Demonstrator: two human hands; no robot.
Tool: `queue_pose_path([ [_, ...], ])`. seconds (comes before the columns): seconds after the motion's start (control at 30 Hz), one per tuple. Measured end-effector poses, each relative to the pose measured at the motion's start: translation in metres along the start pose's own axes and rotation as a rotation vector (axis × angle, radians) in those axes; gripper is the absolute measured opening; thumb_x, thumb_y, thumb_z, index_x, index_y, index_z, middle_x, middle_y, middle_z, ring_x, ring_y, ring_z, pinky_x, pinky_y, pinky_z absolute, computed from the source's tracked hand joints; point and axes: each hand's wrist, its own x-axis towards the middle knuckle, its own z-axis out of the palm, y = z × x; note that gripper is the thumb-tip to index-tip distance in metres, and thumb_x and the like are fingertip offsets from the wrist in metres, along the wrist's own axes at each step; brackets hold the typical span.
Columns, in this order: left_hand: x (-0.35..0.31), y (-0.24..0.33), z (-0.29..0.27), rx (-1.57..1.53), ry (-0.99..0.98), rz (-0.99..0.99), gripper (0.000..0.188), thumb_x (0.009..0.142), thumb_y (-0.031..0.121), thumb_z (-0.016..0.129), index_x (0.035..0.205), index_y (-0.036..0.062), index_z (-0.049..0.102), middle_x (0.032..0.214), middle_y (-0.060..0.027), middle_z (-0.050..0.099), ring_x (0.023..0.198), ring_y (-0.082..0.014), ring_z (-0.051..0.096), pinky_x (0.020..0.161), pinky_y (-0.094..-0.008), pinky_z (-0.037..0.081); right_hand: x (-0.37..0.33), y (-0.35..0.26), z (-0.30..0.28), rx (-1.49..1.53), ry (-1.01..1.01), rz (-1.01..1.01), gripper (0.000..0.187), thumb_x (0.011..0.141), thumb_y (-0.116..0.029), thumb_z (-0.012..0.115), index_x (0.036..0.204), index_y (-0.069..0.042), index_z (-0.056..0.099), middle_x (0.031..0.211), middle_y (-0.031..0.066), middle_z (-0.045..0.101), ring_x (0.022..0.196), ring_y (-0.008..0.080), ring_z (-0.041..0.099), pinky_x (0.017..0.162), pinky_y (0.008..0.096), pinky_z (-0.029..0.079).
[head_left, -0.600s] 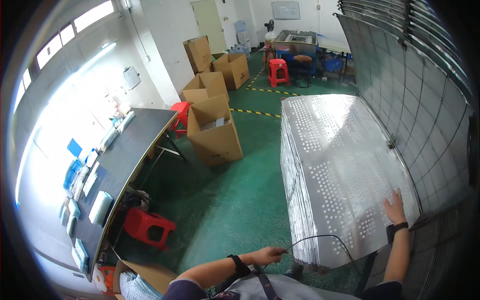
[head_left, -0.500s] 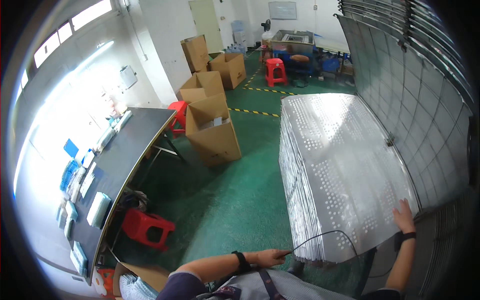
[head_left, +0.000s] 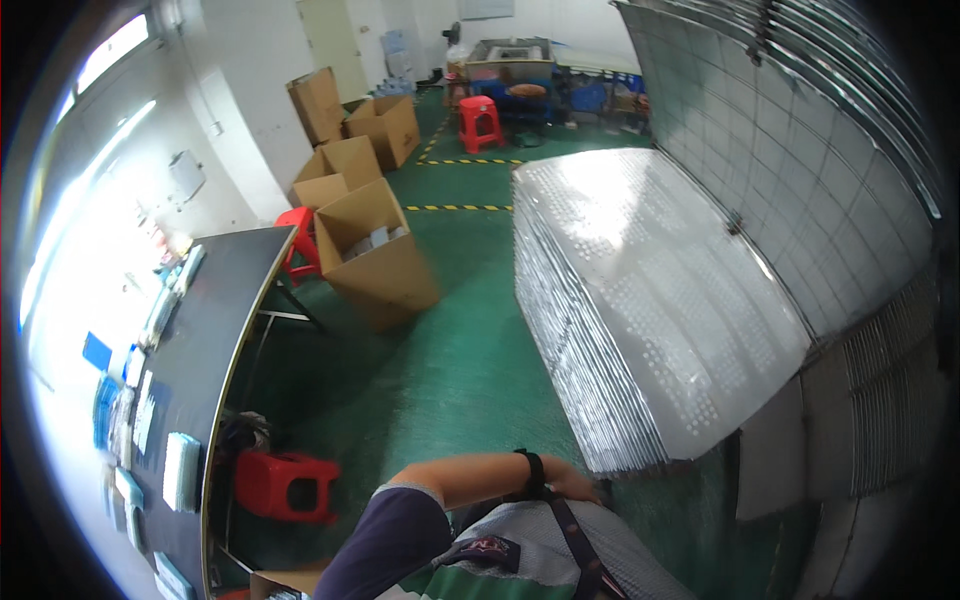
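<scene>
Now my L hand (head_left: 572,483) is sitting nearby, can't tell grip; sheet stack (head_left: 660,300) is lying approx its 1 o'clock, long axis running 11–5.

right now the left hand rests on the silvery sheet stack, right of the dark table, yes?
No: the head view shows the left hand off the silvery sheet stack, in front of the person's body; the stack is right of the dark table.
</scene>
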Motion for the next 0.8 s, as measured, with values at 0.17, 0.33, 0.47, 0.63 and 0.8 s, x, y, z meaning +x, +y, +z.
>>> queue_pose_path([
  [0.17, -0.032, 0.029, -0.006, 0.122, 0.139, -0.124, 0.045, 0.091, 0.039, 0.037, 0.116, 0.0051, 0.054, 0.113, -0.0110, 0.057, 0.103, -0.0218, 0.051, 0.091, -0.0333, 0.038, 0.124, 0.268, 0.010, -0.046, -0.020, 0.055, 0.038, 0.085, -0.033, 0.052, 0.097, 0.002, 0.059, 0.091, 0.0187, 0.061, 0.083, 0.0318, 0.058, 0.076, 0.0408, 0.046],
  [0.33, -0.018, 0.008, -0.060, -0.025, 0.397, 0.038, 0.050, 0.087, 0.043, 0.046, 0.112, 0.0003, 0.056, 0.107, -0.0100, 0.059, 0.099, -0.0199, 0.054, 0.084, -0.0329, 0.042, 0.203, 0.324, 0.010, -0.067, -0.119, 0.042, 0.039, 0.083, -0.034, 0.056, 0.100, 0.002, 0.059, 0.100, 0.0222, 0.059, 0.093, 0.0352, 0.057, 0.083, 0.0430, 0.043],
  [0.47, -0.014, -0.022, -0.099, -0.438, 0.958, -0.185, 0.047, 0.084, 0.040, 0.052, 0.108, -0.0001, 0.057, 0.102, -0.0096, 0.060, 0.097, -0.0178, 0.055, 0.077, -0.0317, 0.045, 0.259, 0.164, 0.068, 0.072, -0.235, -0.660, 0.052, 0.081, -0.029, 0.058, 0.118, 0.006, 0.046, 0.130, 0.0255, 0.037, 0.120, 0.0380, 0.036, 0.100, 0.0386, 0.031],
  [0.63, 0.030, -0.070, -0.121, -0.671, 1.530, -0.008, 0.045, 0.084, 0.038, 0.055, 0.106, -0.0011, 0.057, 0.099, -0.0135, 0.060, 0.085, -0.0205, 0.056, 0.071, -0.0318, 0.046, 0.309, 0.013, 0.110, -0.063, -0.337, -1.078, 0.059, 0.078, -0.032, 0.060, 0.122, 0.004, 0.043, 0.134, 0.0280, 0.029, 0.126, 0.0384, 0.027, 0.103, 0.0411, 0.025],
  [0.8, 0.060, 0.007, -0.133, -0.796, 1.632, -0.168, 0.108, 0.063, 0.055, 0.067, 0.130, -0.0142, 0.019, 0.125, -0.0308, 0.040, 0.116, -0.0381, 0.042, 0.096, -0.0389, 0.037, 0.381, -0.003, 0.155, -0.295, -0.360, -1.226, 0.075, 0.076, -0.023, 0.060, 0.137, -0.002, 0.021, 0.141, 0.0275, 0.011, 0.129, 0.0436, 0.013, 0.105, 0.0505, 0.014],
])
